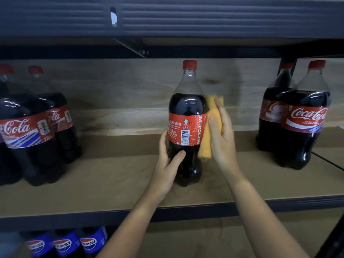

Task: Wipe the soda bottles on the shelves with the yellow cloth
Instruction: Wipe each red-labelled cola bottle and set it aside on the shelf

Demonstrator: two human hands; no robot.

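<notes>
On the wooden shelf [111, 187], at the centre of the view, stands an upright cola bottle [187, 108] with a red cap and red label (the barcode side faces out). At nine o'clock from it two more cola bottles [28, 131] stand together; at three o'clock another pair [305, 118] does the same. At seven o'clock, on the shelf below, sit three Pepsi bottles [67, 244]. The left hand [167, 164] grips the centre bottle low down, thumb across its front, fingers curled behind. The right hand [221, 138] presses the folded yellow cloth [210, 127] against the bottle's right flank, fingers wrapped over the cloth.
</notes>
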